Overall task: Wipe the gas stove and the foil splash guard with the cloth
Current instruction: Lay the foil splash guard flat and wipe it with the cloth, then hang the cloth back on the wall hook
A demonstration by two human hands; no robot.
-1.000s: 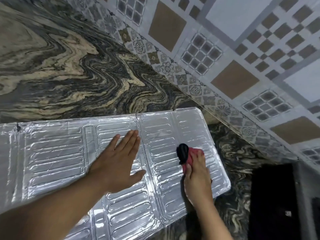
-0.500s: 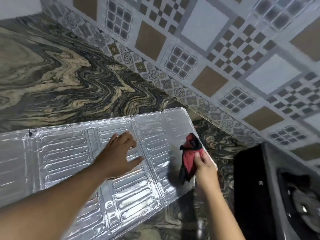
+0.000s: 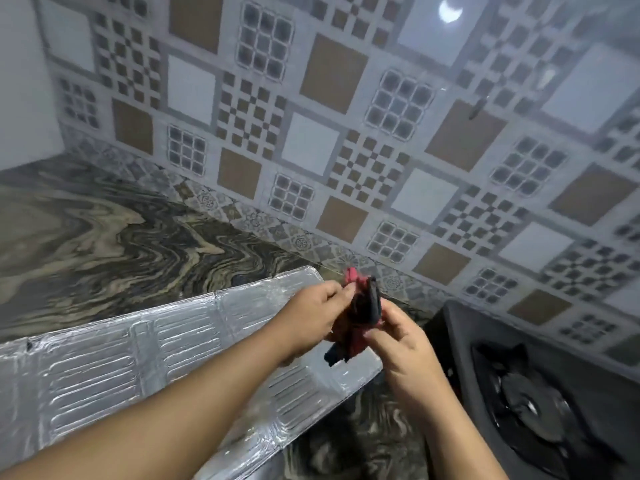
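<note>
Up above the counter, both hands hold the cloth (image 3: 360, 317) between them: the left hand (image 3: 311, 320) has its fingers curled round the cloth's left side, and the right hand (image 3: 398, 337) pinches it from the right with thumb and fingertips. It is a small bunched rag, red with a dark, near-black part folded through it, and one dark corner hangs down below the hands. It sits in the air over the far right end of the foil splash guard (image 3: 104, 372), which lies flat on the marbled countertop (image 3: 104, 237), silver and ribbed with rows of pressed slots, folded into panels; its left and near edges run out of view and the forearms cover part of it. At the right the gas stove (image 3: 540, 403) shows only partly, dark and blurred, its burner and pan support hard to make out. Patterned wall tiles (image 3: 346, 133) stand behind
</note>
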